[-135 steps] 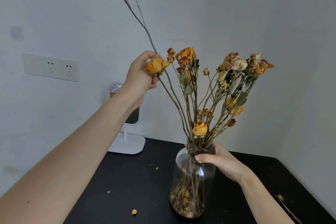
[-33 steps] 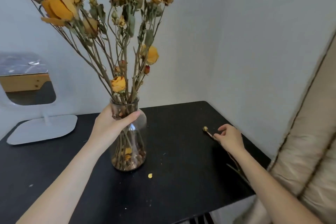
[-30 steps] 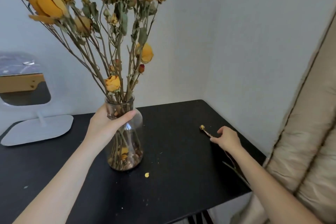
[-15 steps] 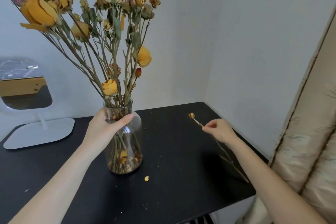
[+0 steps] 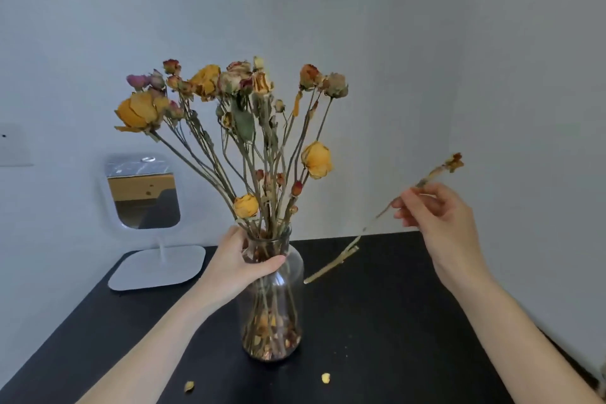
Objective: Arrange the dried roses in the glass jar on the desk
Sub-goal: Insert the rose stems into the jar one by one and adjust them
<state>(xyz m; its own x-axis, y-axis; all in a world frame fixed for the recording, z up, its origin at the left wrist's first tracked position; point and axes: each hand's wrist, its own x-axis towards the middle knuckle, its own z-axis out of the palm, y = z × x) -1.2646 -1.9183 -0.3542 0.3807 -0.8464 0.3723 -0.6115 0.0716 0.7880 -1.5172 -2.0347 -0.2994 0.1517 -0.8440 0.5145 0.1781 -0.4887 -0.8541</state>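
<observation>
Jar: the glass jar (image 5: 278, 315) stands on the desk (image 5: 393, 321), dried roses (image 5: 242, 128) in it. My left hand (image 5: 236, 264) grips its neck.
Stem: my right hand (image 5: 439, 216) pinches one loose stem (image 5: 331, 267) in the air beside the jar, cut end low.
Doing it well: I'd steady the neck and steer the cut end into a rim gap, gently, as it looks brittle.
Unclear: the stem is blurred and the jar mouth crowded, so no free gap shows.

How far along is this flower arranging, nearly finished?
Nearly. Done: a bunch of roses stands in the jar. In hand: the left hand grips the jar's neck, and the right hand pinches one loose stem in the air beside it, bloom up. Left: feed that stem into the jar's mouth. Two fallen petals lie on the desk.
</observation>
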